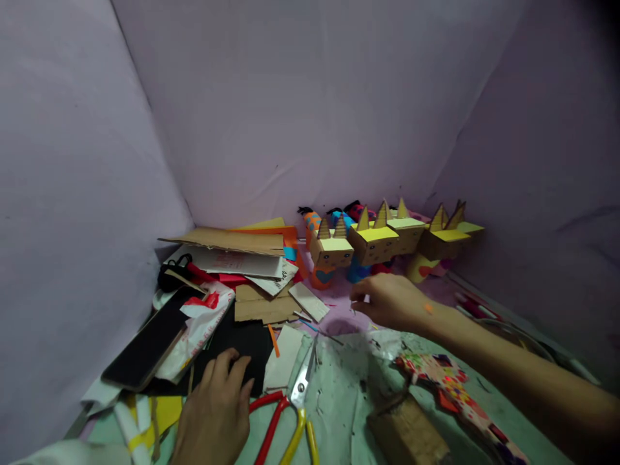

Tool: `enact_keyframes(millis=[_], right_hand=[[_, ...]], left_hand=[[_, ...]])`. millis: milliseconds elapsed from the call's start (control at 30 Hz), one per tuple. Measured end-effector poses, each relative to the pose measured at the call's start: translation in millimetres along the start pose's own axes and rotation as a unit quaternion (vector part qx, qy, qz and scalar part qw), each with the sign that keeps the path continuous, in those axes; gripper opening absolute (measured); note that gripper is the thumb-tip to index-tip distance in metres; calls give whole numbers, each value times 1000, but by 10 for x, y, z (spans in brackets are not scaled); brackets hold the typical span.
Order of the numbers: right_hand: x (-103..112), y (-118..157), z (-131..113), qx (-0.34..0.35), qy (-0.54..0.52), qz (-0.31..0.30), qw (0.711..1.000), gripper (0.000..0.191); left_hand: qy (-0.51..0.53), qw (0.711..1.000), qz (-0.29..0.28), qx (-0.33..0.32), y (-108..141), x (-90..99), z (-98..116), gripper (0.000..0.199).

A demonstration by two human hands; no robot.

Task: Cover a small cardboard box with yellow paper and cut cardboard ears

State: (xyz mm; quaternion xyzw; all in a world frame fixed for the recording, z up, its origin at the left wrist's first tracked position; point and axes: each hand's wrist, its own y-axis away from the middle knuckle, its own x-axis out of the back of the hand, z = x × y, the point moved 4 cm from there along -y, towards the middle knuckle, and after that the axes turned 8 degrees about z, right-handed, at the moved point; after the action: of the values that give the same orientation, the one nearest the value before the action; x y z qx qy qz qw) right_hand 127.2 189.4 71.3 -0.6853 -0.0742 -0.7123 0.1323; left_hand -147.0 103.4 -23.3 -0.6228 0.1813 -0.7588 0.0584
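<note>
My left hand [216, 403] rests palm down at the lower left with its fingers apart and nothing in it, over the edge of a black sheet [242, 342]. Just right of it lie scissors [300, 387] with red and yellow handles, blades slightly parted. My right hand [382, 300] reaches in from the right, fingertips pinched low over the pink surface; a tiny thin piece shows at them, too small to name. Behind it stand several cardboard box-headed figures [334, 252] with pointed ears. A brown cardboard box [409, 429] and a floral-patterned piece [450, 387] lie nearer, below my right forearm.
At the left are a phone [150, 339], a crumpled plastic bag [203, 329] and stacked cardboard [232, 241]. Cardboard scraps [266, 303] and thin strips lie mid-table. Cables and pens [508, 329] run along the right wall. Pale walls enclose three sides.
</note>
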Motion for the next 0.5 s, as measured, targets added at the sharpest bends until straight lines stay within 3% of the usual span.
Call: enact_keyframes(millis=[300, 500], right_hand=[[-214, -491, -823, 124, -21, 15, 992, 24], [-199, -915, -1208, 135, -6, 57, 989, 26]], left_hand=[[-2, 999, -31, -32, -2, 5, 25, 32], [-23, 999, -24, -30, 2, -2, 71, 34]])
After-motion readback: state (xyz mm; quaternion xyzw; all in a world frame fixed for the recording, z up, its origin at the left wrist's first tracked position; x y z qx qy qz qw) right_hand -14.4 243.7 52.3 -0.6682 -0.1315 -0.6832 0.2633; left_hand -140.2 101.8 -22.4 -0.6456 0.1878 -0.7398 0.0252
